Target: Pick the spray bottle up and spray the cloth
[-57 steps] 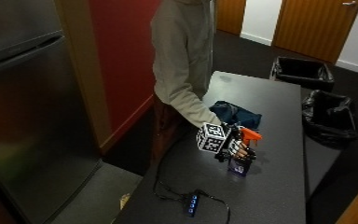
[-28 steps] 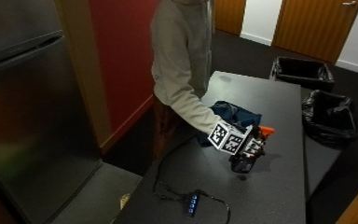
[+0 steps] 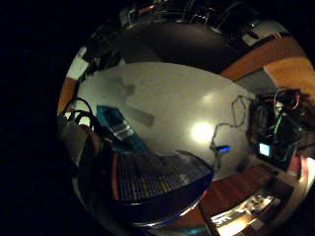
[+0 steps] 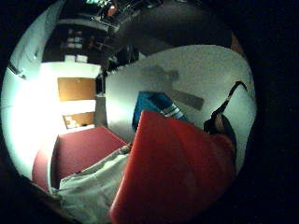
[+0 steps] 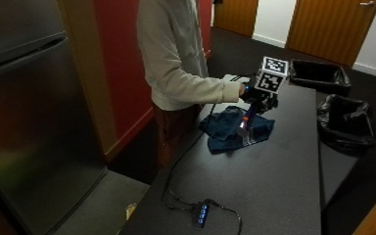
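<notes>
At the table (image 5: 272, 186) a person's gloved right hand (image 5: 253, 94) grips a spray bottle (image 5: 245, 125) by its orange-red head. The dark blue body hangs down just above a crumpled blue cloth (image 5: 227, 128) lying on the grey top. In the little finger side palm view the bottle's dark labelled body (image 3: 157, 182) fills the area close to the palm, with the cloth (image 3: 115, 125) beyond it on the table. In the thumb side palm view the red spray head (image 4: 177, 172) fills much of the picture, and the cloth (image 4: 156, 106) lies behind it.
Two black bins (image 5: 318, 76) (image 5: 345, 122) stand off the table's far side. A small hub with blue lights (image 5: 201, 213) and its cable lie near the table's front end. A steel fridge (image 5: 32, 122) and a red wall (image 5: 119, 58) stand behind the person.
The outside camera's picture has shifted. The hand has lifted the bottle from low beside the cloth and now holds it higher, hanging over the cloth.
</notes>
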